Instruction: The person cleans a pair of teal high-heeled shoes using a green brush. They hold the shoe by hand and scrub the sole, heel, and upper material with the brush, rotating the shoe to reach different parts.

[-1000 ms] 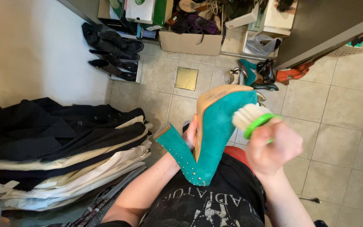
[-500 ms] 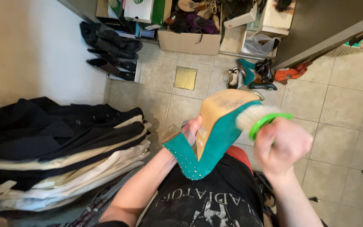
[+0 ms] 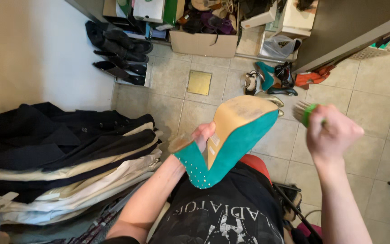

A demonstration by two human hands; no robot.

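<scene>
My left hand (image 3: 202, 134) grips a teal suede platform high-heel shoe (image 3: 234, 144) by its arch, sole turned up toward me, tan and scuffed. The studded heel points down over my black printed shirt. My right hand (image 3: 330, 134) is closed around a small brush with a green handle (image 3: 308, 113) and pale bristles, held to the right of the shoe's toe and clear of it.
A pile of dark and cream coats (image 3: 59, 153) lies at left. Black boots (image 3: 118, 54), a cardboard box (image 3: 204, 43) of shoes and loose heels (image 3: 271, 79) sit on the tiled floor ahead. A dark cabinet (image 3: 353, 27) stands at upper right.
The brush was against the shoe's teal side; my right hand has pulled it off to the right. My left hand has tilted the shoe so its tan sole faces up.
</scene>
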